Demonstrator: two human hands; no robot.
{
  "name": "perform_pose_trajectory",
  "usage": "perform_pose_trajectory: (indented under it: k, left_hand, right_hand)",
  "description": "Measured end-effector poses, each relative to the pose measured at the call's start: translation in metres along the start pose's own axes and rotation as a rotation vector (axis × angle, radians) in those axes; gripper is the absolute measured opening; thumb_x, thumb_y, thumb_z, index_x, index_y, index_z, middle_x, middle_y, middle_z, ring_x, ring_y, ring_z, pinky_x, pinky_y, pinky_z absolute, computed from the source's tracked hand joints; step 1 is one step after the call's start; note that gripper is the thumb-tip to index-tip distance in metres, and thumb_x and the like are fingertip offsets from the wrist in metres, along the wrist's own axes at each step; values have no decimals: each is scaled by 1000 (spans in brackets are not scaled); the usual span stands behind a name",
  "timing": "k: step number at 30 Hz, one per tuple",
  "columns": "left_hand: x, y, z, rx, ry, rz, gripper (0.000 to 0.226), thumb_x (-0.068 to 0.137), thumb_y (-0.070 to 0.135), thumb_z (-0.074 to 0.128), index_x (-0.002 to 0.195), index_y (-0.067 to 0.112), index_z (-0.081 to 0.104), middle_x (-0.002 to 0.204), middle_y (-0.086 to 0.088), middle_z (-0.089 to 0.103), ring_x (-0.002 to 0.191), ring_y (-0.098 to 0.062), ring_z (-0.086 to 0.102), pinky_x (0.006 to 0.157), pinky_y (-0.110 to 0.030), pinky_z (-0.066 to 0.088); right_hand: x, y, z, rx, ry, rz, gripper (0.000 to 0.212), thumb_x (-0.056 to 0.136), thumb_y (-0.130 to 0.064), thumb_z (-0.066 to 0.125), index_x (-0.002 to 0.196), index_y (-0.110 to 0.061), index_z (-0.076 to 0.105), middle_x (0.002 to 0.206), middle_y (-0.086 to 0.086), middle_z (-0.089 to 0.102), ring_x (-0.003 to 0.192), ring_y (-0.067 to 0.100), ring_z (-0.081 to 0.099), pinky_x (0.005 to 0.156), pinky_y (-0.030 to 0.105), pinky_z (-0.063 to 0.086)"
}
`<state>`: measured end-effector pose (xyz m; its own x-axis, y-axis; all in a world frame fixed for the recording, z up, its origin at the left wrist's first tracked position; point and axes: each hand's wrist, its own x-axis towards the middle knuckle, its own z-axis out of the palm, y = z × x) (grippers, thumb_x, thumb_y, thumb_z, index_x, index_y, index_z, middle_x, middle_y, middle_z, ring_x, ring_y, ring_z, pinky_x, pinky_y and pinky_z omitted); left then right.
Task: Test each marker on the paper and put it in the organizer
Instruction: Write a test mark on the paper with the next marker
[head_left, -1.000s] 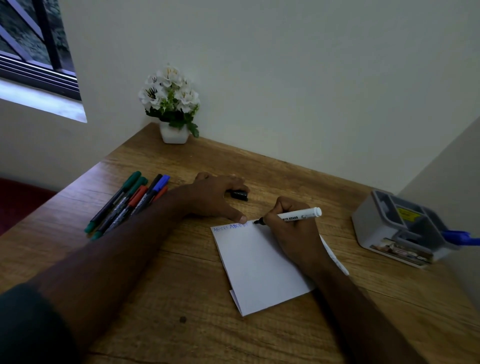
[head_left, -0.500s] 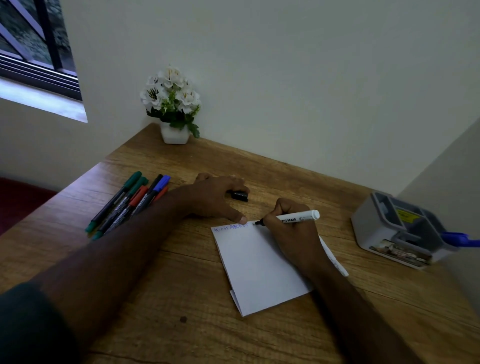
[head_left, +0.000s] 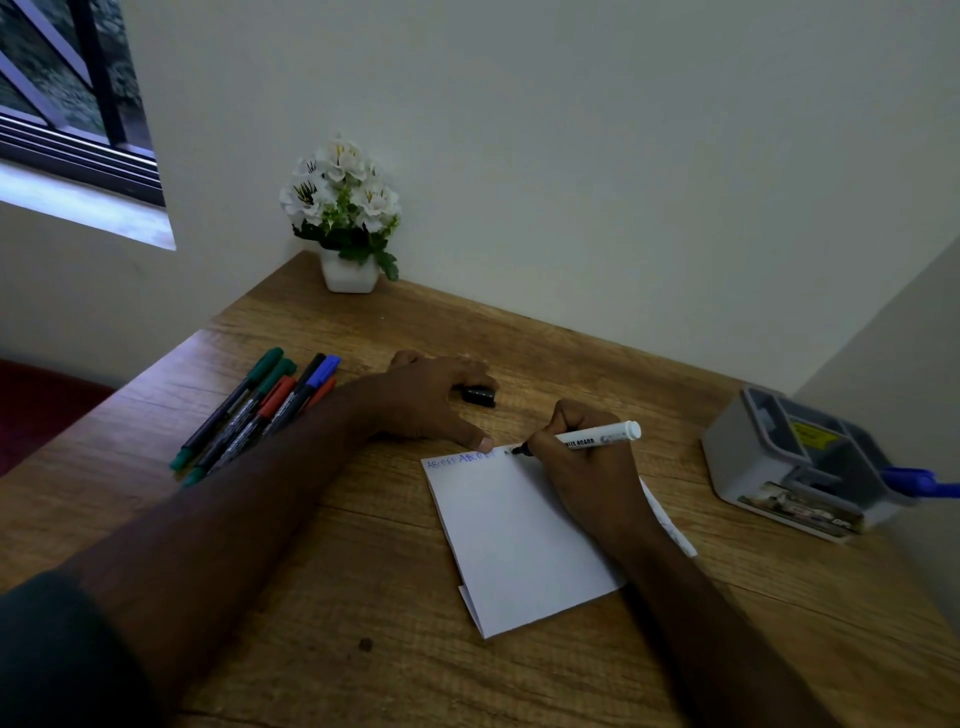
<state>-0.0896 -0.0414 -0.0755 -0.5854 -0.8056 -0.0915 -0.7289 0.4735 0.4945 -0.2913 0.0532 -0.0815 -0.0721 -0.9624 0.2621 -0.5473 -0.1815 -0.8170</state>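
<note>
Marker (head_left: 597, 439) tip barely moved along paper (head_left: 511, 540).

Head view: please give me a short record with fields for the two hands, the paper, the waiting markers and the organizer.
right hand: grips a white marker, tip at the paper's top edge
left hand: thumb presses the paper's top left corner; black cap beside the fingers
paper: white, blue letters along the top
waiting markers: capped, lying in a bunch on the table's left
organizer: grey, on the right, a blue marker sticks out
table: wooden
</note>
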Motion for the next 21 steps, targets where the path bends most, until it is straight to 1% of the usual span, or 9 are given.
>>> perform_pose_trajectory:
  k: [2, 5, 10, 12, 14, 15, 17, 20, 21]
  left_hand:
    - [-1, 3, -1, 7, 1, 5, 87, 72, 67, 68, 147, 39, 34, 162, 12, 18, 150, -10, 9, 117, -43, -3]
    - [-3, 7, -3, 16, -4, -1, 85, 75, 64, 69, 148, 38, 34, 162, 11, 17, 150, -11, 7, 117, -44, -2]
    - [-4, 7, -2, 15, -3, -1, 87, 74, 65, 69, 148, 37, 34, 162, 11, 18, 149, -9, 8, 117, -44, -3]
    - [-5, 7, -3, 6, -3, -5, 86, 74, 64, 69, 148, 38, 34, 162, 11, 18, 149, -9, 8, 117, -43, -3]
    - [-5, 8, -3, 7, -2, -5, 85, 74, 64, 69, 147, 38, 34, 162, 11, 17, 149, -9, 7, 117, -43, -3]
    - [-5, 8, -4, 12, -5, -3, 85, 74, 64, 69, 147, 39, 34, 162, 11, 17, 149, -10, 7, 117, -44, -3]
    - [-5, 9, -4, 15, -13, -5, 84, 74, 64, 68, 147, 39, 34, 162, 12, 17, 149, -10, 8, 117, -44, -3]
    - [-7, 11, -5, 17, -10, -7, 83, 76, 62, 68, 147, 38, 34, 162, 11, 17, 149, -10, 8, 117, -43, -3]
    - [-8, 13, -6, 19, -9, -8, 83, 77, 61, 68, 148, 38, 33, 162, 11, 16, 149, -10, 8, 117, -42, -3]
  right_hand:
    - [0, 0, 1, 5, 2, 0, 20, 80, -8, 68, 65, -4, 55, 61, 3, 60, 55, 8, 54, 50, 26, 41]
    - [1, 0, 2, 6, 14, -9, 26, 80, -6, 69, 61, -9, 52, 57, -6, 56, 53, 5, 51, 49, 23, 40]
    - [0, 2, 1, 25, 12, 6, 30, 81, -4, 69, 59, -12, 50, 55, -9, 55, 52, 2, 51, 48, 19, 39]
    - [-1, 1, 2, 20, 5, 3, 27, 81, -5, 69, 61, -8, 52, 57, -5, 57, 54, 6, 55, 49, 21, 41]
    - [0, -2, 0, 39, 26, 12, 23, 82, -6, 68, 66, -1, 53, 64, 6, 61, 60, 14, 62, 51, 24, 44]
    - [1, -3, -2, 69, 46, 18, 22, 83, -6, 67, 69, 3, 52, 67, 12, 62, 62, 16, 63, 51, 24, 45]
    - [1, -4, -8, 100, 77, 8, 24, 84, -4, 66, 71, 8, 50, 70, 19, 60, 59, 14, 58, 51, 21, 45]
    - [2, -1, -7, 41, 40, -10, 23, 82, -5, 68, 68, 5, 53, 68, 16, 61, 57, 15, 55, 49, 27, 42]
    - [1, 0, -6, 31, 32, -3, 22, 82, -4, 68, 67, 4, 54, 66, 14, 61, 56, 13, 55, 48, 26, 42]
